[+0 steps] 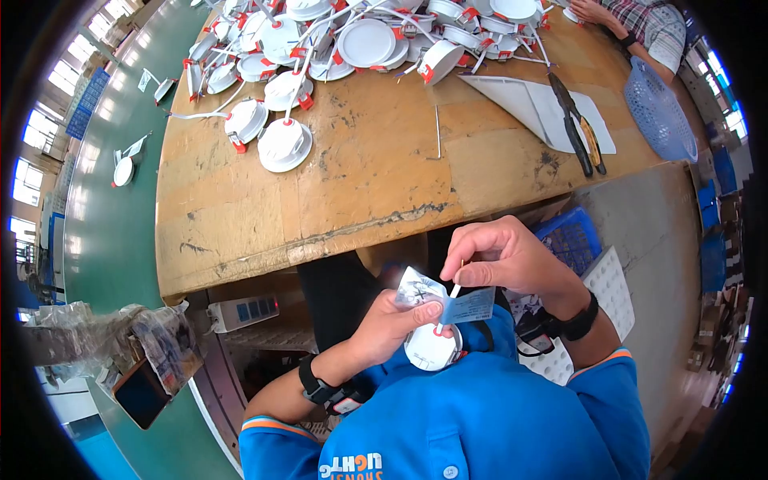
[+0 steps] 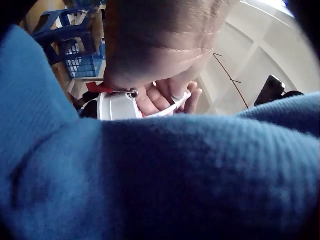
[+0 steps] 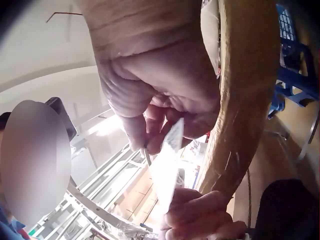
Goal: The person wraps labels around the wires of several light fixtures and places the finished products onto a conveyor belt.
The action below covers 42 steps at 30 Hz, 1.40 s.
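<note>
A round white downlight (image 1: 430,350) with red-tipped clips rests close against the blue shirt, its white cable (image 2: 172,106) running up past the fingers in the left wrist view. My left hand (image 1: 386,326) grips a folded printed sheet (image 1: 472,306), thumb on top, just above the light. The sheet shows as a bright white strip in the right wrist view. With thumb and forefinger, my right hand (image 1: 508,258) pinches the cable's upper end, which stands up beside the sheet. The right hand's other fingers are curled.
Many downlights (image 1: 366,42) lie heaped on the wooden table (image 1: 360,180). Pliers (image 1: 572,120) lie on a white sheet, with a bent metal rod (image 1: 438,132) nearby. A blue basket (image 1: 660,112) stands at the right corner, near another person's arm. A green bench (image 1: 108,224) runs along the left.
</note>
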Motion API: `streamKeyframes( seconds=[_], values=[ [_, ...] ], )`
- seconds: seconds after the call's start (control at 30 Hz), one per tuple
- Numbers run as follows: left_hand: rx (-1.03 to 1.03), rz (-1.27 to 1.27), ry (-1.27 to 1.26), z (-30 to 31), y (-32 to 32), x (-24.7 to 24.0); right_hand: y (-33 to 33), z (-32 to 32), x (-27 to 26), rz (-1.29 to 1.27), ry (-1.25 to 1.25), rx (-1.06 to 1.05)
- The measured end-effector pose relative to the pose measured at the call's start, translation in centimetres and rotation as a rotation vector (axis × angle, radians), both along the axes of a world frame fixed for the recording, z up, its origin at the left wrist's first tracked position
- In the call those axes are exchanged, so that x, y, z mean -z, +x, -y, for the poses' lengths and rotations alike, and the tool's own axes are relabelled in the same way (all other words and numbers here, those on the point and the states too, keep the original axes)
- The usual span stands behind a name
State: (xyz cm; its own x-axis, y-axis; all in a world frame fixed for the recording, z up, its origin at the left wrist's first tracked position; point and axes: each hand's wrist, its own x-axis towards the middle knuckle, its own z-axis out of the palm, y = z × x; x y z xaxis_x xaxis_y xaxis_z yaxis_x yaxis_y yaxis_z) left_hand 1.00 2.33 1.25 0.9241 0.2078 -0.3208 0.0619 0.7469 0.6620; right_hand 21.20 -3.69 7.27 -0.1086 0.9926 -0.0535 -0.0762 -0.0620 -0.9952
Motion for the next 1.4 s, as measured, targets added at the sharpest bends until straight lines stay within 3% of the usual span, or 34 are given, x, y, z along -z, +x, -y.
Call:
streamKeyframes(
  seconds=[0.07, 0.17, 0.27, 0.43, 0.57, 0.7, 0.83, 0.97, 1.07, 1.2, 1.33, 1.4],
  values=[
    [0.02, 0.01, 0.024, -0.5, 0.4, -0.4, 0.5, -0.2, 0.1, -0.048, 0.018, -0.011],
    [-0.035, 0.039, 0.192, -0.9, 0.6, -0.2, 0.7, 0.1, -0.5, 0.045, 0.049, 0.1],
    [-0.059, 0.064, 0.204, -1.5, 0.9, -1.0, 0.1, 0.4, -1.2, 0.05, 0.057, 0.236],
    [-0.382, 0.064, 0.347, 0.1, 1.3, -1.0, -0.3, 0.8, -1.5, 0.102, 0.091, 0.373],
    [-0.46, 0.103, 0.467, 0.7, 1.3, -0.9, -0.4, 0.9, -2.2, 0.108, 0.073, 0.396],
    [-0.233, 0.06, 0.307, -0.3, 1.0, -1.6, -0.1, 0.6, -1.9, 0.069, 0.1, 0.326],
    [-0.21, 0.008, 0.238, -0.4, 1.0, -2.7, 1.5, 0.4, -1.8, -0.062, 0.14, 0.156],
    [0.078, -0.008, 0.308, -0.7, 0.5, -3.1, 1.3, 0.3, -1.1, -0.052, 0.054, 0.026],
    [-0.001, -0.016, 0.167, 0.4, 0.4, -0.8, 0.7, 0.1, 0.4, -0.174, -0.177, 0.172],
    [-0.137, -0.01, -0.004, 1.6, -0.3, 1.0, 0.1, 0.3, 1.1, 0.043, -0.242, 0.262],
    [-0.214, -0.089, 0.0, 2.0, -0.7, 1.3, -0.8, 1.4, 1.0, 0.283, -0.27, 0.274],
    [-0.221, -0.102, -0.018, 2.1, -0.8, 1.0, -1.1, 1.8, 1.3, 0.356, -0.158, 0.203]
  ],
)
